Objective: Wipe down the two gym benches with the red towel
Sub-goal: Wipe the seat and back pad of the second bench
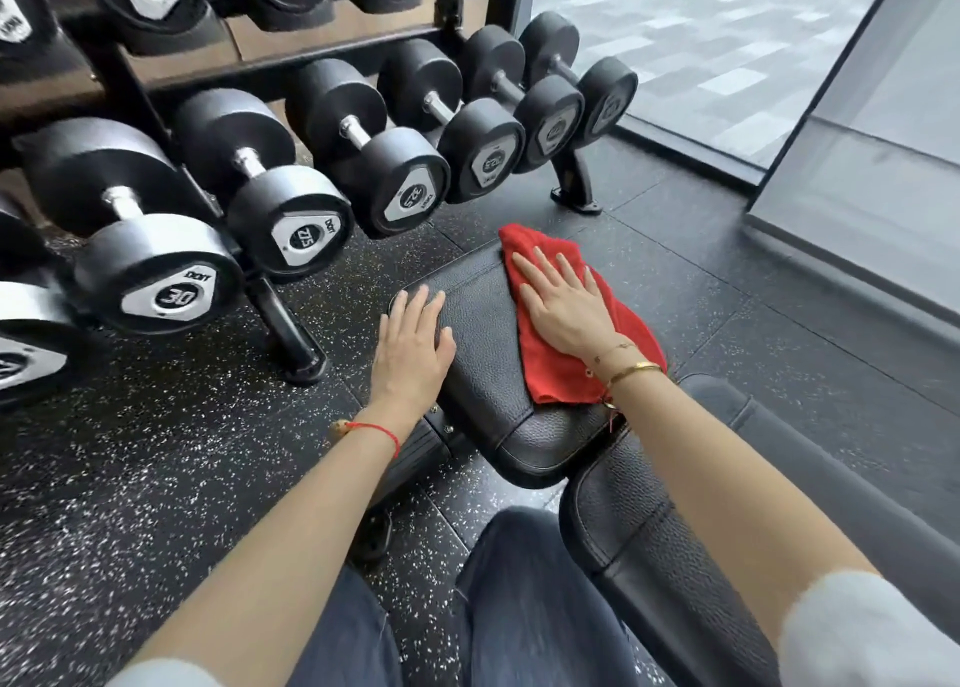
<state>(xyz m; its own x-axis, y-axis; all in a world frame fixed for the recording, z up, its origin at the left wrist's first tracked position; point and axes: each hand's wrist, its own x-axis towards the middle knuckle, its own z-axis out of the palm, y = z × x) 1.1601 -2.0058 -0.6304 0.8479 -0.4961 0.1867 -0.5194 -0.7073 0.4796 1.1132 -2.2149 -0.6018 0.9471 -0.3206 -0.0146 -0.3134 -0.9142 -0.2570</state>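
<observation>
Along the left side, a black dumbbell rack (283, 322) stands on the speckled rubber floor (130, 478), its lower tier loaded with black dumbbells (156, 270) whose end plates read 30, 27.5, 25 and 22.5. Just right of the rack's foot, the left hand (410, 346) lies flat on the left edge of the black bench seat pad (483, 353), fingers straight and close together, gripping nothing; a red string bracelet (374, 429) circles its wrist. Further right, the red towel (561, 353) lies spread over the pad's right half, reaching from the far right corner toward the near edge. The right hand (563, 307) presses down on the towel with fingers extended and slightly spread, palm flat, and gold bracelets (626, 369) sit at that wrist. Nearer the person, the bench's second pad (660, 556) runs toward the lower right. Beyond it, at the far right, a glass wall (857, 166) meets the floor.
</observation>
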